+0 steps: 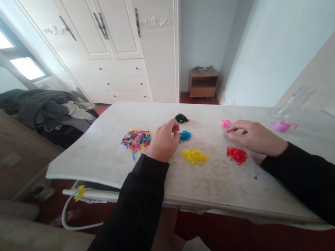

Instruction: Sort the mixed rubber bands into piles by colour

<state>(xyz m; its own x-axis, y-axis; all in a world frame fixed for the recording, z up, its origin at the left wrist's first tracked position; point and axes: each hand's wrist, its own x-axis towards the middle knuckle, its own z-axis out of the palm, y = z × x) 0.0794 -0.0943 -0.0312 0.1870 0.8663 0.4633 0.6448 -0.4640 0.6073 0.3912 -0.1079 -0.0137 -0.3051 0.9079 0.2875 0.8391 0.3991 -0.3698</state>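
My left hand (165, 141) is over the table between a mixed-colour pile of small rubber bands (136, 140) and a blue pile (185, 136). Its fingers are curled in a pinch beside the black pile (181, 118); anything between the fingertips is too small to make out. My right hand (252, 137) has its thumb and forefinger apart, with the fingertips at the edge of a pink pile (225, 123). Below that hand lies a red pile (237, 155). A yellow pile (195, 157) sits nearer the table's front edge.
All piles lie on a pale table (220, 184). To the right are a purple-pink object (282, 126) and a clear plastic container (296, 100). Beyond stand a white wardrobe (122, 73) and a small wooden cabinet (203, 83). Dark clothes (42, 108) are heaped at left.
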